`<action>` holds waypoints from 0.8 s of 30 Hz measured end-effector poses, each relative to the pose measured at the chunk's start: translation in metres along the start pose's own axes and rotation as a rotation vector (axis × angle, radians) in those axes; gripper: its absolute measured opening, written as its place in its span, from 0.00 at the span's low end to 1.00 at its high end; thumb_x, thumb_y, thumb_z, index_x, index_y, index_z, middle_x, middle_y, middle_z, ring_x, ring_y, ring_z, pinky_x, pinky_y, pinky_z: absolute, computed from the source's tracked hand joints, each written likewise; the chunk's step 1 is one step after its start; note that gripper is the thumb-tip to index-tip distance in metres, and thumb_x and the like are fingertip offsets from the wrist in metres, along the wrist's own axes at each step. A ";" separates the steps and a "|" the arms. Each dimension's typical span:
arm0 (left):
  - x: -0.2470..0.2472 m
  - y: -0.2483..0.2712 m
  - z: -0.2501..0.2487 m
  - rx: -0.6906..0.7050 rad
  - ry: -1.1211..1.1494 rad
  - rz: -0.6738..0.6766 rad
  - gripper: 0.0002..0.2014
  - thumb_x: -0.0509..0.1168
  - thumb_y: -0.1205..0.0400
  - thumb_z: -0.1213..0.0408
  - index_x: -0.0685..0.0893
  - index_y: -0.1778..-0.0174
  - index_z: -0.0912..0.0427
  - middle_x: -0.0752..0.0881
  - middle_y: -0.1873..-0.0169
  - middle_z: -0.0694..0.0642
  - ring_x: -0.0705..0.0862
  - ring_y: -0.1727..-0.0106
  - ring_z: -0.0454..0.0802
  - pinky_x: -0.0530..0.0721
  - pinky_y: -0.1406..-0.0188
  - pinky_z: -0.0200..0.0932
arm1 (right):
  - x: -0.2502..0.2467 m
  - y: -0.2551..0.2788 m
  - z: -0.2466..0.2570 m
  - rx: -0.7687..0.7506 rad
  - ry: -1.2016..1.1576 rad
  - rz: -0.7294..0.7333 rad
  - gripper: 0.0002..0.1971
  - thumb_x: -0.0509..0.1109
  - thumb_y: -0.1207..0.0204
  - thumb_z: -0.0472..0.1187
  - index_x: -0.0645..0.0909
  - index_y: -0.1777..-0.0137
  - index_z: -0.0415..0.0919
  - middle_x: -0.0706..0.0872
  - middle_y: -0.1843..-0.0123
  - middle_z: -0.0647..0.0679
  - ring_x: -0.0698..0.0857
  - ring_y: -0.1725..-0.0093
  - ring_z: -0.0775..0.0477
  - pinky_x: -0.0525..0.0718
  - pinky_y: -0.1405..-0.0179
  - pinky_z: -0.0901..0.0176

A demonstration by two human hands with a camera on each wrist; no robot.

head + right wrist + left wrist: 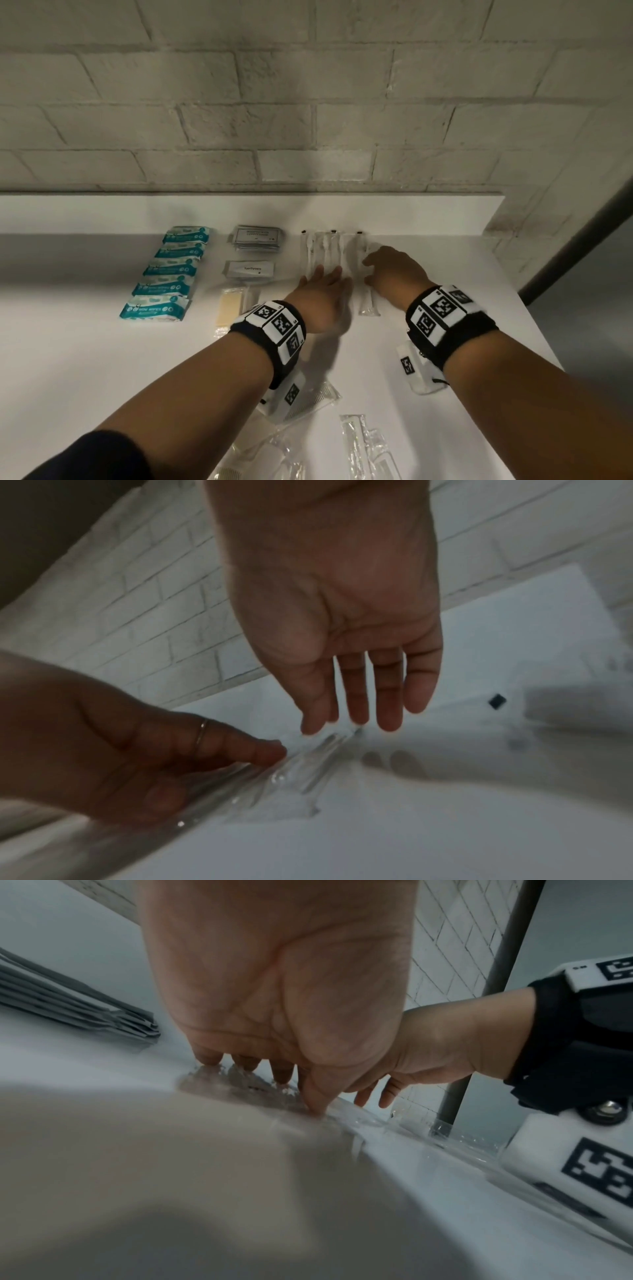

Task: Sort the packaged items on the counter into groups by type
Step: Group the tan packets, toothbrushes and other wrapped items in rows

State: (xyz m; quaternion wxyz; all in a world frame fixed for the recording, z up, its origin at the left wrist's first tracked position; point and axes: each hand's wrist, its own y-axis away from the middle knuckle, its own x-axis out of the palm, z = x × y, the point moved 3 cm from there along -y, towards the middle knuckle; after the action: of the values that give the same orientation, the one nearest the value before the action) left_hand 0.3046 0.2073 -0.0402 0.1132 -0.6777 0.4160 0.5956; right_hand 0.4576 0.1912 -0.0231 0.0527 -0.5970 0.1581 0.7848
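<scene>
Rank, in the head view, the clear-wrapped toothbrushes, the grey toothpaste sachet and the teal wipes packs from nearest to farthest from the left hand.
1. Clear-wrapped toothbrushes: under the left hand's fingertips.
2. Grey toothpaste sachet: just to its left.
3. Teal wipes packs: column at far left.

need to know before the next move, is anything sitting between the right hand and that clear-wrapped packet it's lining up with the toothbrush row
Nothing visible. The right hand hovers directly over the clear-wrapped packet, fingers straight. The left hand presses the toothbrush row flat beside it, not in between.
</scene>
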 end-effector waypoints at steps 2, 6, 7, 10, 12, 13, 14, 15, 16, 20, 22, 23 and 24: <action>0.000 0.001 -0.001 -0.002 0.003 -0.014 0.27 0.49 0.13 0.57 0.54 0.16 0.52 0.49 0.15 0.57 0.47 0.16 0.66 0.52 0.22 0.68 | 0.003 0.000 0.007 -0.058 0.132 0.019 0.19 0.63 0.21 0.40 0.81 0.32 0.51 0.79 0.29 0.47 0.78 0.31 0.38 0.78 0.32 0.44; -0.001 0.003 -0.003 -0.004 0.015 -0.026 0.30 0.46 0.14 0.53 0.49 0.15 0.50 0.50 0.15 0.57 0.48 0.16 0.67 0.53 0.21 0.68 | 0.010 -0.002 0.011 -0.131 0.126 0.057 0.19 0.59 0.18 0.45 0.76 0.27 0.53 0.78 0.26 0.49 0.78 0.29 0.41 0.76 0.30 0.50; -0.001 0.003 -0.003 -0.006 0.008 -0.019 0.32 0.47 0.16 0.52 0.48 0.15 0.50 0.49 0.15 0.57 0.47 0.16 0.67 0.52 0.21 0.68 | 0.011 -0.003 0.010 -0.139 0.108 0.070 0.20 0.57 0.17 0.46 0.74 0.26 0.52 0.77 0.25 0.48 0.77 0.28 0.42 0.75 0.29 0.52; -0.002 0.004 -0.007 -0.006 0.015 -0.021 0.36 0.44 0.22 0.48 0.49 0.15 0.50 0.47 0.15 0.56 0.43 0.16 0.67 0.47 0.21 0.69 | -0.006 0.005 -0.005 -0.088 -0.085 0.014 0.20 0.59 0.18 0.38 0.75 0.26 0.47 0.76 0.24 0.47 0.77 0.28 0.43 0.73 0.27 0.52; -0.003 0.004 -0.011 0.034 0.027 -0.024 0.39 0.43 0.27 0.47 0.50 0.15 0.47 0.45 0.15 0.53 0.40 0.16 0.65 0.43 0.19 0.67 | -0.023 0.010 -0.026 0.005 -0.121 -0.032 0.21 0.60 0.20 0.33 0.77 0.28 0.44 0.78 0.26 0.47 0.76 0.28 0.43 0.73 0.27 0.53; -0.003 0.004 -0.014 0.061 0.017 -0.012 0.39 0.43 0.27 0.46 0.50 0.16 0.46 0.44 0.15 0.52 0.38 0.16 0.64 0.42 0.19 0.66 | -0.030 0.012 -0.039 0.075 -0.077 -0.043 0.20 0.61 0.21 0.33 0.79 0.30 0.42 0.79 0.28 0.45 0.77 0.29 0.42 0.74 0.29 0.54; -0.003 0.004 -0.016 0.083 -0.004 0.009 0.39 0.44 0.26 0.45 0.50 0.16 0.45 0.43 0.15 0.52 0.37 0.16 0.63 0.41 0.19 0.67 | -0.036 0.014 -0.051 0.140 -0.016 -0.039 0.18 0.62 0.21 0.35 0.80 0.32 0.39 0.81 0.31 0.43 0.79 0.32 0.40 0.76 0.33 0.54; -0.002 0.004 -0.019 0.097 -0.028 0.034 0.37 0.45 0.24 0.45 0.50 0.16 0.45 0.44 0.15 0.52 0.37 0.16 0.64 0.42 0.20 0.67 | -0.039 0.018 -0.062 0.209 0.030 0.007 0.16 0.65 0.21 0.38 0.80 0.35 0.36 0.83 0.35 0.42 0.82 0.36 0.40 0.78 0.38 0.53; -0.001 0.004 -0.020 0.103 -0.052 0.053 0.35 0.46 0.21 0.45 0.50 0.16 0.45 0.44 0.15 0.53 0.38 0.16 0.65 0.42 0.20 0.68 | -0.040 0.026 -0.067 0.265 0.057 0.087 0.17 0.68 0.23 0.42 0.81 0.37 0.35 0.85 0.39 0.42 0.84 0.41 0.40 0.79 0.43 0.53; 0.000 0.003 -0.021 0.098 -0.061 0.039 0.30 0.53 0.14 0.50 0.52 0.16 0.45 0.46 0.15 0.54 0.41 0.16 0.67 0.46 0.21 0.69 | -0.023 0.047 -0.076 0.362 0.254 0.410 0.30 0.72 0.24 0.51 0.73 0.27 0.34 0.81 0.33 0.40 0.81 0.35 0.41 0.77 0.36 0.51; 0.000 0.002 -0.020 0.095 -0.050 0.038 0.30 0.53 0.14 0.50 0.52 0.16 0.44 0.46 0.15 0.53 0.42 0.16 0.67 0.46 0.21 0.69 | -0.014 0.042 -0.079 0.397 0.098 0.421 0.23 0.74 0.24 0.44 0.79 0.33 0.30 0.85 0.46 0.37 0.85 0.49 0.42 0.81 0.48 0.52; 0.001 0.002 -0.020 0.094 -0.045 0.039 0.30 0.53 0.14 0.50 0.52 0.16 0.44 0.46 0.14 0.53 0.42 0.16 0.66 0.46 0.21 0.68 | -0.011 0.038 -0.079 0.418 -0.098 0.388 0.16 0.74 0.25 0.39 0.83 0.42 0.29 0.85 0.57 0.38 0.84 0.61 0.43 0.82 0.61 0.54; 0.001 0.002 -0.020 0.093 -0.040 0.040 0.30 0.53 0.14 0.50 0.52 0.16 0.44 0.46 0.14 0.53 0.42 0.16 0.66 0.46 0.21 0.68 | -0.009 0.036 -0.076 0.433 -0.300 0.345 0.08 0.73 0.26 0.34 0.84 0.50 0.29 0.84 0.64 0.39 0.81 0.70 0.45 0.79 0.70 0.57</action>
State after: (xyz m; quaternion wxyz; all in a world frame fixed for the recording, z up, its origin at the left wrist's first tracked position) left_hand 0.3172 0.1928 -0.0352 0.1412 -0.6511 0.4545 0.5912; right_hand 0.5206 0.1348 -0.0265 0.0672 -0.4136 0.4109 0.8097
